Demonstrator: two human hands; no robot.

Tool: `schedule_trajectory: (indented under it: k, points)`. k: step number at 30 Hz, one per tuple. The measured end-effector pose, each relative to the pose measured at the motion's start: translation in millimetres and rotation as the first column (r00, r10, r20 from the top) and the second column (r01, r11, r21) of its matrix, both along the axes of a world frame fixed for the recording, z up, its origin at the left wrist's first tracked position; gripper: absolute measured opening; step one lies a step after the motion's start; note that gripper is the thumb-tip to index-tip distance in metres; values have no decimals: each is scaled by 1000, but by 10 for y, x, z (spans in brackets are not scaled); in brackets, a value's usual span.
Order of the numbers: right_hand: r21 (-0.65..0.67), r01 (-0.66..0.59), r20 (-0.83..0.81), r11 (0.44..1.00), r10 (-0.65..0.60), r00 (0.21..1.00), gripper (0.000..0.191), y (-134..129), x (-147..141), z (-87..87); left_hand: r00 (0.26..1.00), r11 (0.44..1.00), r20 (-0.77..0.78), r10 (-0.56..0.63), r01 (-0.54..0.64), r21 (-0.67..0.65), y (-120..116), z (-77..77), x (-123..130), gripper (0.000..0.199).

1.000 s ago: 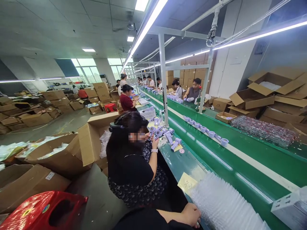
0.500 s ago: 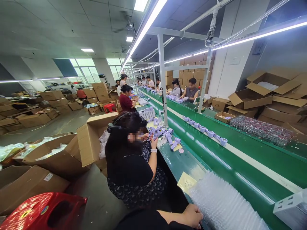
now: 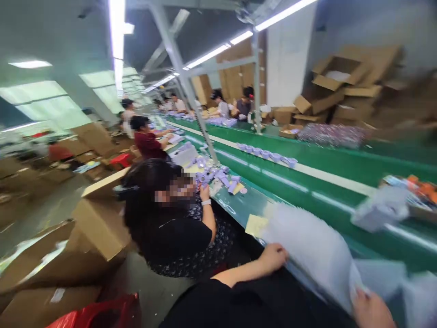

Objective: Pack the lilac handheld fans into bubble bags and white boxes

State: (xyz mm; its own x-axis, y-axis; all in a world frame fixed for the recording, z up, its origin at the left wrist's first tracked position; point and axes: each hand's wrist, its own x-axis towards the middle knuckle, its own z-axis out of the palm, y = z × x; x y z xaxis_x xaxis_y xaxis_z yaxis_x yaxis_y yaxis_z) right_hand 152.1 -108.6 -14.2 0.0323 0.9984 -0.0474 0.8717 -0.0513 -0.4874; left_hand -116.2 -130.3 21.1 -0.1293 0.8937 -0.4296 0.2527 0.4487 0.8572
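Observation:
A long stack of translucent white plastic bags, perhaps bubble wrap [image 3: 307,232], lies along the near edge of the green workbench [image 3: 254,205]. At its near right end, my right hand [image 3: 370,310] is closed on the edge of the stack, slightly blurred. My left hand [image 3: 273,258] is at the bench edge beside the stack's left side, its fingers curled together; what they hold, if anything, is hidden. A yellow paper note [image 3: 256,225] lies by the far end of the stack. More translucent sheets [image 3: 380,275] lie to the right.
A seated co-worker [image 3: 167,228] on my left handles purple parts [image 3: 205,175]. Purple round pieces [image 3: 268,153] line the green conveyor [image 3: 327,182]. A pale metal box [image 3: 378,209] stands at right, near orange items [image 3: 423,187]. A red stool [image 3: 99,314] and cardboard boxes [image 3: 102,223] are at left.
The view has swung right and down. My right hand has come into view at the near end of the stack. My left hand stays by the stack's left side.

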Motion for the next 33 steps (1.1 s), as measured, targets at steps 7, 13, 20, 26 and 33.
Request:
schedule_trajectory:
  k: [7, 13, 20, 26, 33]
  points:
    - [-41, 362, -579, 931, -317, 751, 30, -183, -243, 517, 901, 884, -11, -434, 429, 185, 281, 495, 423, 25]
    - [-42, 325, -895, 945, -181, 408, 40, -251, -451, 811, 859, 847, 72, -506, 479, 231, 215, 653, 848, 50]
    - [-295, 143, -955, 945, -288, -65, 29, -230, -472, 1058, 880, 916, 263, -395, 355, 188, 273, 780, 863, 34]
    - [-346, 174, -937, 922, -332, -108, 29, -213, -437, 1146, 808, 967, 534, -251, 236, 97, 292, 815, 840, 32]
    - [-338, 127, -941, 932, -332, -67, 28, -202, -455, 1230, 876, 957, 386, -288, 246, 155, 288, 910, 825, 27]
